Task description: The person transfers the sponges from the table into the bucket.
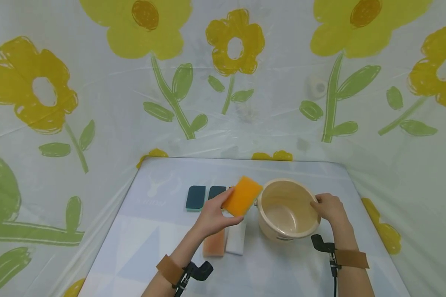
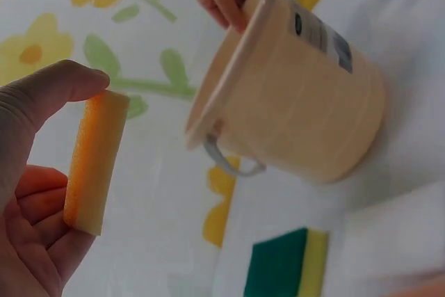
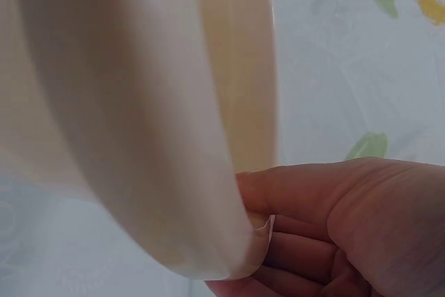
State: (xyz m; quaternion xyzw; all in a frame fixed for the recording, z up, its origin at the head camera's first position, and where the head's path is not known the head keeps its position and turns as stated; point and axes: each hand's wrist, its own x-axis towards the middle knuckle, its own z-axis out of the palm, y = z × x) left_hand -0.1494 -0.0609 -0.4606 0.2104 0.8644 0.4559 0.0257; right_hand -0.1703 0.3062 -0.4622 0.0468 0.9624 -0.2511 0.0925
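Observation:
My left hand [image 1: 212, 218] pinches an orange sponge [image 1: 243, 196] between thumb and fingers, raised above the table just left of the bucket. Seen edge-on in the left wrist view, the sponge [image 2: 97, 165] has a deeper orange face and a paler one. A beige bucket [image 1: 282, 237] stands on the table with its mouth tilted toward me, its inside bare. Thumb inside and fingers outside, my right hand [image 1: 330, 208] grips the bucket's right rim. The right wrist view shows that rim [image 3: 201, 227] close up in the right hand [image 3: 327, 227].
Left of the bucket, two dark green scouring sponges [image 1: 195, 197] [image 1: 216, 192] lie in a row, with another partly hidden behind the left hand. Nearer me lie a peach sponge [image 1: 214, 244] and a white sponge [image 1: 236, 239]. A flowered curtain [image 1: 267, 115] hangs behind the table.

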